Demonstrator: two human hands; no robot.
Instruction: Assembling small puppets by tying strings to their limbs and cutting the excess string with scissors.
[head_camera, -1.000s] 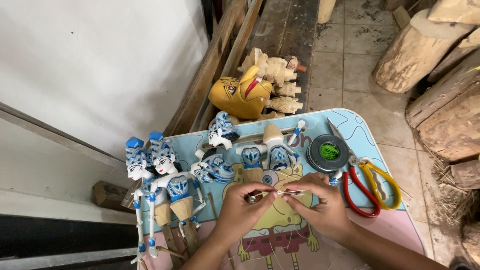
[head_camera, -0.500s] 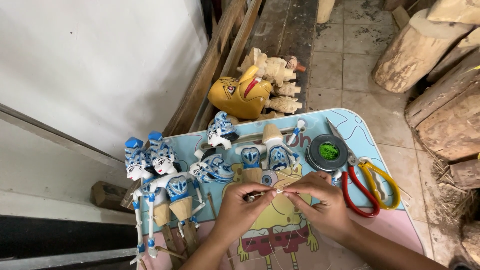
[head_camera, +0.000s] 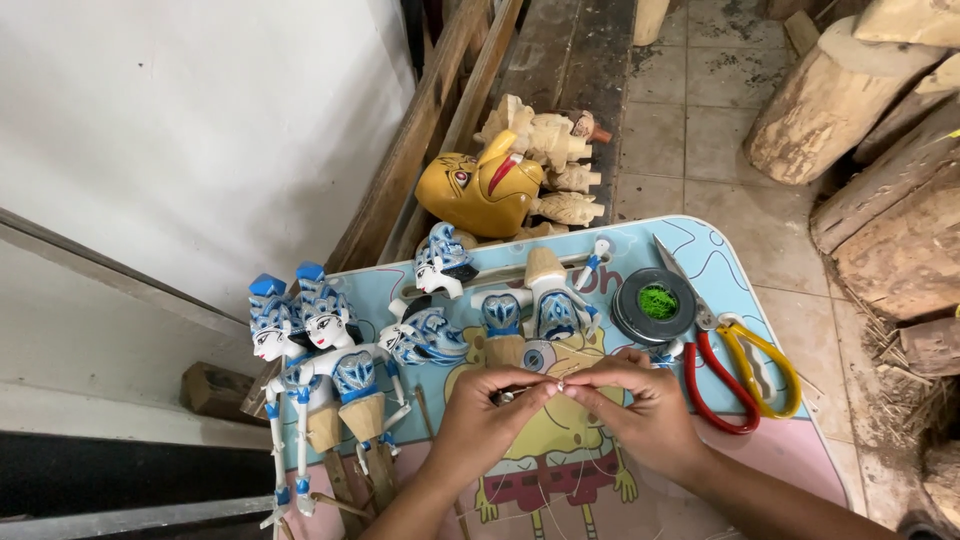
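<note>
The left hand (head_camera: 487, 425) and the right hand (head_camera: 640, 410) have moved closer, so their fingertips now meet over the middle of the cartoon-print table (head_camera: 790, 455). Both pinch one tiny bead on thin thread (head_camera: 560, 384). Smooth, shiny, blue-and-white painted wooden puppets (head_camera: 320, 360) lie by the left edge, red-and-yellow scissors (head_camera: 735, 355) by the right

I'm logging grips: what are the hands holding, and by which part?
Both hands, left hand and right hand, pinch something tiny between their fingertips; what it is cannot be told.
</note>
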